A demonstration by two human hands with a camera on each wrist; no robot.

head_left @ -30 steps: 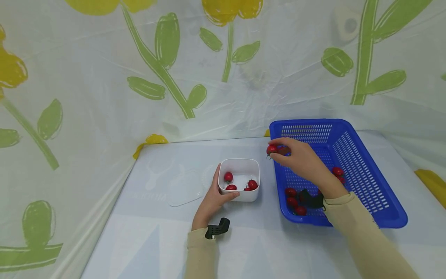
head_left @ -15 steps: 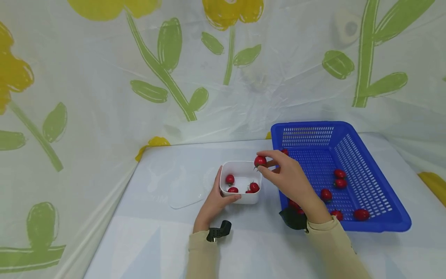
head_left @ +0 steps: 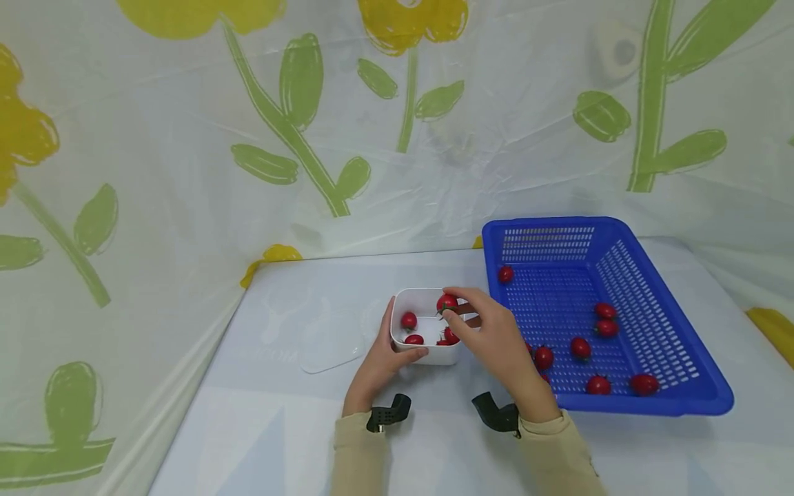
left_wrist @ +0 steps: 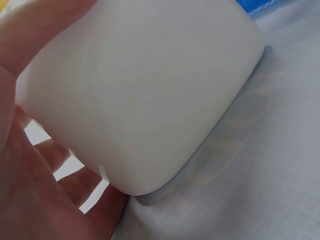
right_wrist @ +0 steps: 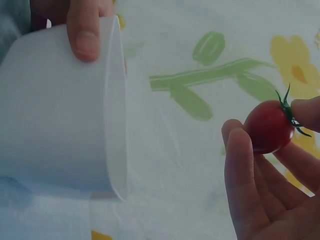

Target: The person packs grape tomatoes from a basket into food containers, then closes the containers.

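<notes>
My left hand point(head_left: 383, 359) grips the left side of a white square box point(head_left: 442, 355), its thumb along the near wall; the left wrist view shows the box wall point(left_wrist: 150, 90) filling the palm. Several cherry tomatoes lie inside, one of them point(head_left: 409, 320) at the left. Over the right part of the box's opening, my right hand point(head_left: 496, 337) pinches a cherry tomato point(head_left: 446, 303) between thumb and fingers. In the right wrist view that tomato point(right_wrist: 270, 127) has a green stem, and the box point(right_wrist: 60, 110) stands apart from it.
A blue perforated basket point(head_left: 673, 317) stands to the right, with several cherry tomatoes in it, such as one near its front point(head_left: 598, 385). A thin transparent sheet point(head_left: 331, 344) lies left of the box. A flower-printed curtain point(head_left: 186, 172) hangs behind the table.
My right hand has moved left from the basket to above the box, carrying the cherry tomato. The left hand keeps its hold on the box.
</notes>
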